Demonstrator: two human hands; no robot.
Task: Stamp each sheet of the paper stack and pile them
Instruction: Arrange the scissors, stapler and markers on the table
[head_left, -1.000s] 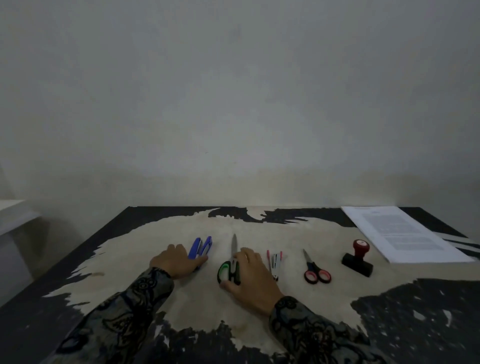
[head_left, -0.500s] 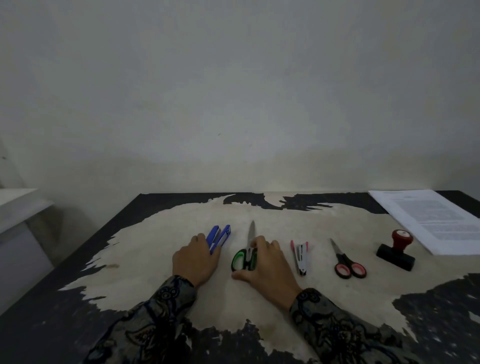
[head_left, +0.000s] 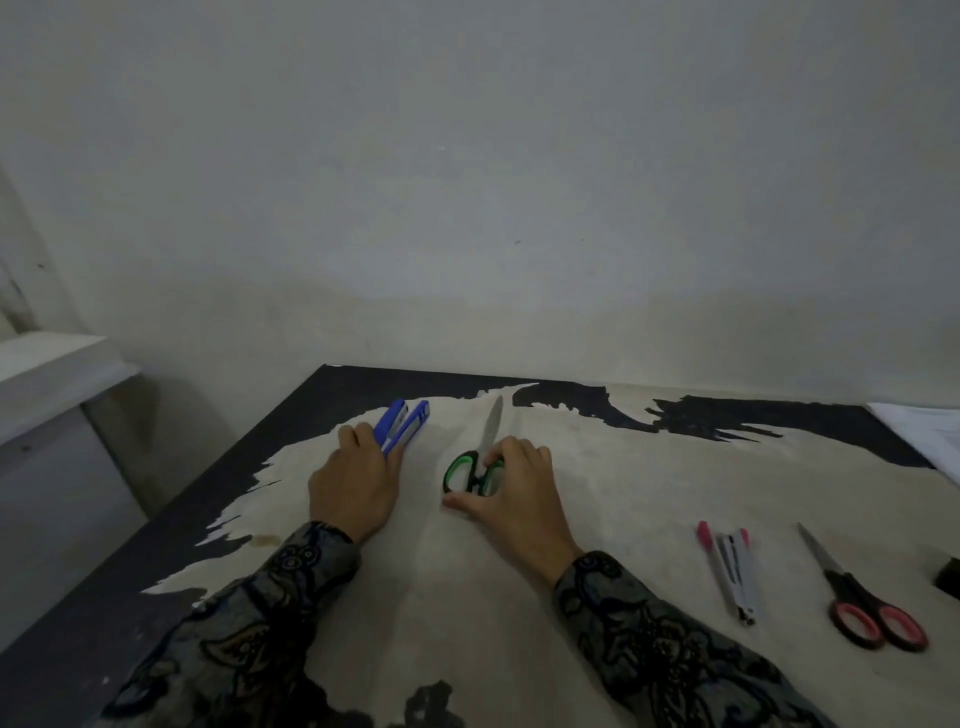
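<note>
- Two hands down on the table (head_left: 649, 467), which has a black top worn through to a pale patch over most of the middle.
- Left hand (head_left: 358, 483) lies palm down with fingers straight and relaxed, nothing gripped; its fingertips rest against the near end of the blue stapler (head_left: 402, 426).
- Blue stapler points away toward the wall, lying on the pale patch near the far left of the table.
- Right hand (head_left: 511, 493) rests on the green-handled scissors (head_left: 475, 462); fingers bent over the right handle loop, thumb stretched along the table below the handles. Looks like a loose hold on the handles rather than a tight clench.
- Green-handled scissors lie flat, blades closed, tip pointing away to the wall.
- Paper stack (head_left: 930, 431) is at the far right edge of the view, mostly cut off, only a white corner showing; well apart from both hands.
- Stamp (head_left: 948, 577) is barely in view as a dark block at the right edge, near the red scissors; can't tell more.
- Red-handled scissors (head_left: 862, 603) lie flat at the right, blades closed.
- White and pink stapler (head_left: 732, 571) lies just left of the red-handled scissors, apart from them.
- Patterned dark sleeves (head_left: 675, 649) cover both forearms.
- White ledge (head_left: 47, 374) sits at far left beyond the table.
</note>
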